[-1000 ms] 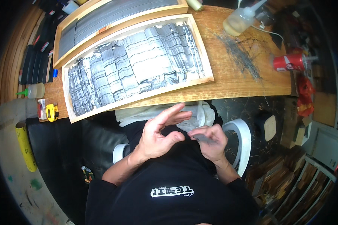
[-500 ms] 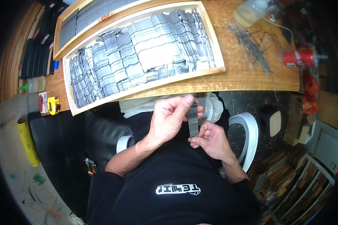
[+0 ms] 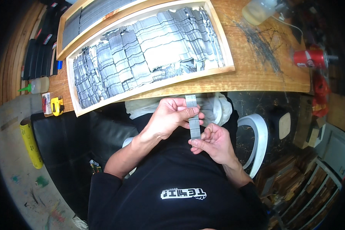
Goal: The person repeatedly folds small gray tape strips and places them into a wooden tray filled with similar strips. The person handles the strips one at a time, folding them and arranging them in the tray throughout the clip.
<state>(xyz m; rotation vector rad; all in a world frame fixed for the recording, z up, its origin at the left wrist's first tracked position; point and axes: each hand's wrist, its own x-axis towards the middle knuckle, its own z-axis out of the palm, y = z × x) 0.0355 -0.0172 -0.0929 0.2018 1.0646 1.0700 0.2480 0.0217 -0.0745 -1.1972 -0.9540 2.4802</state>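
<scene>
A narrow grey layered strip (image 3: 194, 124) is held upright between my hands, just off the table's front edge. My left hand (image 3: 171, 115) pinches it around the middle, thumb across its face. At the strip's lower end, my right hand (image 3: 214, 142) grips it between thumb and curled fingers. Beyond them on the table, a shallow wooden frame (image 3: 157, 89) is filled with many similar grey, cracked-looking pieces (image 3: 122, 57) laid in rows, with pale gaps near its sides.
A second wooden frame (image 3: 71, 50) lies behind the first. At left are a yellow tape measure (image 3: 57, 106) and a green-tipped bottle (image 3: 39, 85). Dark slivers (image 3: 262, 48), a red can (image 3: 309, 59) and a jar of yellowish liquid (image 3: 258, 12) stand or lie at right.
The strip has turned so its lighter face shows, and its upper end now rises above my left thumb. My left hand has shifted lower along it.
</scene>
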